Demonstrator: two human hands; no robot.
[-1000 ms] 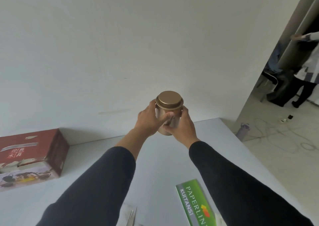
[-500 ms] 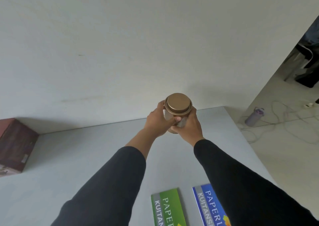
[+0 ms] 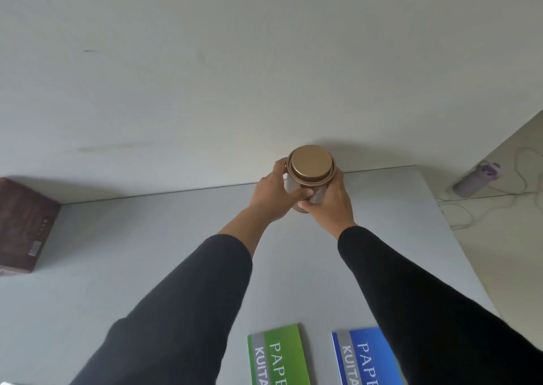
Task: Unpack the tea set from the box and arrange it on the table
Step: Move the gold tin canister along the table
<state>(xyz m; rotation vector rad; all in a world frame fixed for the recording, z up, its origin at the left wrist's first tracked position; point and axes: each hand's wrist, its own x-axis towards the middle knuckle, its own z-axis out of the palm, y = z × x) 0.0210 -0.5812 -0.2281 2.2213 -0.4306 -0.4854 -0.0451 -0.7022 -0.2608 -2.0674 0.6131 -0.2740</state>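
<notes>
Both hands are on the tea tin (image 3: 311,176) right now, holding it upright near the table's (image 3: 176,237) far edge, toward the far right corner. The left hand (image 3: 274,198) wraps round the tin's left side, thumb across the front; the right hand (image 3: 333,201) curls round the right side, its fingertips meeting the left thumb low on the front. So the tin sits squeezed between the two palms, and its gold lid (image 3: 311,164) stands proud above the fingers, uncovered and closed.

This looks like the placing step: one piece of the set is out of the box (image 3: 22,226) and being brought to its spot. Whether the base has touched the table I cannot tell, since the hands hide the bottom of it.

The next move, as I read it, calls for a straight, gentle lowering until the base sits flat, then both hands opening outward together so the tin is not tipped or dragged. The wall is close behind the far edge, so there is little room to push it further back.

The box stands well apart, at the table's left edge near the far left corner. At the near edge lie a green booklet (image 3: 277,355) and a blue booklet (image 3: 367,355), side by side, well apart from the tin.
</notes>
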